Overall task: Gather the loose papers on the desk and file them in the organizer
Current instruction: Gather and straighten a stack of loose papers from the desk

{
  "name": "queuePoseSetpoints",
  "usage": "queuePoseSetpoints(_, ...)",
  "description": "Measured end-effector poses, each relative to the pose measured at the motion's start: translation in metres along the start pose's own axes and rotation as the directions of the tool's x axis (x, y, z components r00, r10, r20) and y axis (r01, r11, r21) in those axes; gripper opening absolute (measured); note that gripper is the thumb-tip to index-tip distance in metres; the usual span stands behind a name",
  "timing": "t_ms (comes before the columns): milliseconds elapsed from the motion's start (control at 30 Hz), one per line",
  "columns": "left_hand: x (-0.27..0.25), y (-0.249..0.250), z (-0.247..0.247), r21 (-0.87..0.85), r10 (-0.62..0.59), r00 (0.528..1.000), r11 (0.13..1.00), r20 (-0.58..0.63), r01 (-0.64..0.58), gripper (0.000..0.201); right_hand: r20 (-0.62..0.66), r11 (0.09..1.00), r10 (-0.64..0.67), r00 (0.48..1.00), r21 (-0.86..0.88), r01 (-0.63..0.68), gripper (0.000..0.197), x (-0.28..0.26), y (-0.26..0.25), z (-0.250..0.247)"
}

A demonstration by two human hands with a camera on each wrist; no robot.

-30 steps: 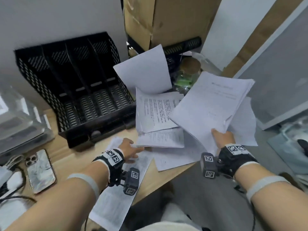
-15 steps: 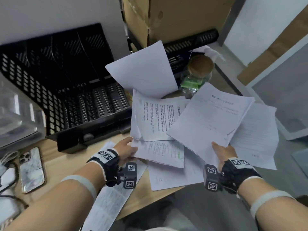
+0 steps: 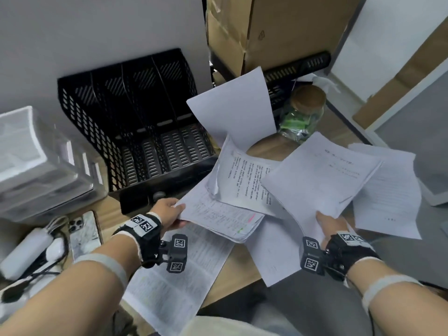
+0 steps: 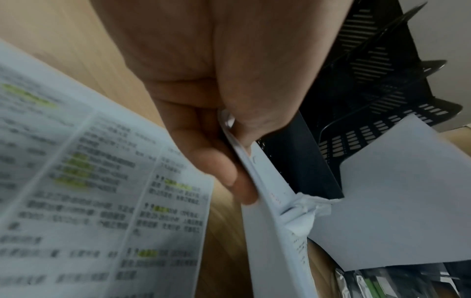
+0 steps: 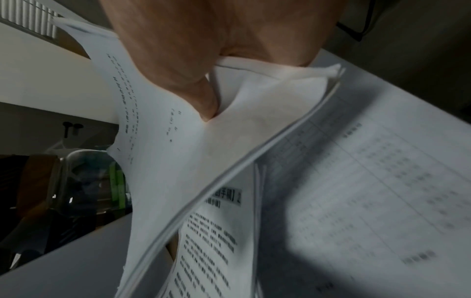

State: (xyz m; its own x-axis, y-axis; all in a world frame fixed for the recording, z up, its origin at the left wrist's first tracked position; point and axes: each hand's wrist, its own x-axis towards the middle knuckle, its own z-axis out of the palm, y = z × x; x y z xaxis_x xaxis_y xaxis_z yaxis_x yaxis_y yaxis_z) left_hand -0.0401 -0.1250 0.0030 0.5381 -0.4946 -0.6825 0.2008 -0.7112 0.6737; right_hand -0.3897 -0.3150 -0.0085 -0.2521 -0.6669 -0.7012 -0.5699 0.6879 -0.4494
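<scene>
My left hand point(image 3: 169, 212) pinches the corner of a stapled printed bundle point(image 3: 223, 214) and holds it lifted off the desk; in the left wrist view the thumb and fingers point(image 4: 229, 181) clamp its edge point(image 4: 257, 175). My right hand point(image 3: 327, 221) grips a thick white stack point(image 3: 322, 175) raised above the desk, with the thumb point(image 5: 203, 100) pressed into the sheets point(image 5: 229, 141). The black mesh organizer point(image 3: 135, 132) stands empty against the wall, left of the papers. A blank sheet point(image 3: 232, 105) leans beside it. A highlighted printed page point(image 3: 174, 282) lies under my left wrist.
A phone point(image 3: 83, 235), cables and a white charger point(image 3: 26, 248) lie at the left, with clear plastic drawers point(image 3: 36, 163) behind. A cork-lidded glass jar point(image 3: 303, 112) and cardboard boxes point(image 3: 278, 27) stand behind the papers. More sheets point(image 3: 385, 195) overhang the desk's right edge.
My left hand took hold of the stapled bundle's corner and lifted it off the desk. The right hand's stack stayed raised and shifted slightly right.
</scene>
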Motion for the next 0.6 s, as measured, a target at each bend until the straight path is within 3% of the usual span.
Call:
queuePoseSetpoints(167, -0.006, -0.017, -0.03, 0.088, 0.061, 0.998, 0.994, -0.019, -0.059, 0.039, 0.055, 1.0, 0.008, 0.998, 0.019, -0.009, 0.064, -0.037, 0.033, 0.028)
queuePoseSetpoints(267, -0.005, -0.031, -0.048, 0.361, 0.173, 0.982, 0.923, -0.076, -0.134, 0.051, 0.076, 0.999, 0.037, 0.996, -0.006, -0.036, 0.073, -0.052, 0.054, 0.049)
queuePoseSetpoints(333, -0.007, -0.037, -0.057, 0.481, 0.246, 0.961, 0.862, -0.124, -0.159, 0.051, 0.061, 0.998, 0.061, 0.996, 0.006, -0.062, 0.073, -0.061, 0.064, 0.059)
queuePoseSetpoints(467, -0.012, -0.037, -0.076, 0.52, 0.356, 0.932, 0.81, -0.072, -0.27, 0.034, 0.041, 0.997, 0.063, 0.997, 0.039, -0.065, 0.069, -0.075, 0.074, 0.069)
queuePoseSetpoints(600, -0.005, -0.039, -0.097, 0.514, 0.393, 0.916, 0.804, -0.08, -0.3, 0.041, 0.053, 1.0, 0.018, 0.998, 0.01, -0.019, 0.058, -0.082, 0.073, 0.073)
